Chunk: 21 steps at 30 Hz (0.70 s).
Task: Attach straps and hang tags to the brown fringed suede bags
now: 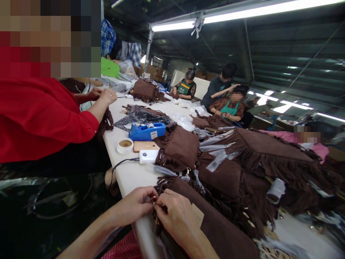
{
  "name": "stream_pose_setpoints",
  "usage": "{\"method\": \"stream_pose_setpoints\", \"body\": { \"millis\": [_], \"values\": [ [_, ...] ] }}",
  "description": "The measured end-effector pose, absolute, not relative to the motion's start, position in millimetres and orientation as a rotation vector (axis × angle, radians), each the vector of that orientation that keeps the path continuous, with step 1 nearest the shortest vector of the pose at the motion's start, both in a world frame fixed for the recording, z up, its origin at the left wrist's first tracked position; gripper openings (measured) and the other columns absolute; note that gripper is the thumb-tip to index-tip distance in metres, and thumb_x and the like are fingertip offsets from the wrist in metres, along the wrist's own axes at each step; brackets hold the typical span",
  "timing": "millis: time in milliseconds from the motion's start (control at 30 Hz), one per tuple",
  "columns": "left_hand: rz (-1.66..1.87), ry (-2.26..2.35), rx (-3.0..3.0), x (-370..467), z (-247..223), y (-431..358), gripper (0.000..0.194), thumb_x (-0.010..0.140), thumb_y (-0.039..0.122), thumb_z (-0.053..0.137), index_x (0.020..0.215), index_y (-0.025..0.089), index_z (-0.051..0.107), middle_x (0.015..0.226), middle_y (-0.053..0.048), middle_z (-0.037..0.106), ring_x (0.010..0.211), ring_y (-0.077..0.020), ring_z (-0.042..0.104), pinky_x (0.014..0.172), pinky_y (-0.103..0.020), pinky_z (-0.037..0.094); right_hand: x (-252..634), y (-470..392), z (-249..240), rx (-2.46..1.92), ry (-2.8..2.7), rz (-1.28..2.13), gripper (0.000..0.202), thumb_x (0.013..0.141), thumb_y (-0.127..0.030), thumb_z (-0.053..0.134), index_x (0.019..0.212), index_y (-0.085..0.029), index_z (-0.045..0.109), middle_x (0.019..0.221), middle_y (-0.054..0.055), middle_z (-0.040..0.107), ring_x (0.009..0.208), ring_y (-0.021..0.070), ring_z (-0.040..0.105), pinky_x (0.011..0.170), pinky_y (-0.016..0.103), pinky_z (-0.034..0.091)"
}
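At the near edge of the white table, a large brown fringed bag point(212, 223) lies with a tan tag point(197, 215) on it. My left hand point(134, 205) pinches a small gold metal clasp point(154, 202) at the bag's corner, thumb and fingers closed. Right beside it, my right hand point(175, 212) closes its fingertips on the same clasp from the other side. The fingertips of the two hands nearly meet, and they partly hide the clasp. Below them, more gold hardware hangs along the bag's edge.
Brown fringed bags point(183, 146) pile up behind and to the right. A blue tape dispenser point(147, 132), a round white container point(125, 145), a phone point(145, 146) and a white device point(148, 157) with a cable stand ahead. A person in red point(48, 118) works at left; others sit further back.
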<state>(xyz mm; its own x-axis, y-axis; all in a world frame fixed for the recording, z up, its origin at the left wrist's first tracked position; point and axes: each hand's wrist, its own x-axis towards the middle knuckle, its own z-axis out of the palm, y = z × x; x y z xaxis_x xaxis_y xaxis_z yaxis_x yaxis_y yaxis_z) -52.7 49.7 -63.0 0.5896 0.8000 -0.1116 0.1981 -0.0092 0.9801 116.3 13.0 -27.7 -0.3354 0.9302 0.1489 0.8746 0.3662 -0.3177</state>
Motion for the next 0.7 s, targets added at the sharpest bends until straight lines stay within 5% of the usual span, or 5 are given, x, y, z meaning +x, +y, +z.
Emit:
{"method": "stream_pose_setpoints", "body": {
  "millis": [367,700],
  "values": [
    [0.537,0.931,1.404,-44,-66,51,0.026,0.058,0.027,0.048,0.08,0.017,0.057,0.06,0.005,0.047,0.053,-0.0129,0.039,0.051,-0.024,0.03,117,13,-42,-1.576,-2.3,0.263,0.017,0.081,-0.007,0.07,0.07,-0.019,0.068,0.074,0.001,0.065,0.067,0.0174,0.063,0.055,0.028,0.027],
    [0.524,0.823,1.399,-47,-57,57,0.033,0.048,0.019,0.049,0.08,0.018,0.053,0.069,0.005,0.049,0.065,-0.0135,0.043,0.053,-0.022,0.03,124,0,-37,-1.263,-2.078,0.637,0.03,0.077,0.002,0.055,0.095,-0.022,0.059,0.102,0.003,0.059,0.091,0.0189,0.06,0.075,0.027,0.043]
  ]
}}
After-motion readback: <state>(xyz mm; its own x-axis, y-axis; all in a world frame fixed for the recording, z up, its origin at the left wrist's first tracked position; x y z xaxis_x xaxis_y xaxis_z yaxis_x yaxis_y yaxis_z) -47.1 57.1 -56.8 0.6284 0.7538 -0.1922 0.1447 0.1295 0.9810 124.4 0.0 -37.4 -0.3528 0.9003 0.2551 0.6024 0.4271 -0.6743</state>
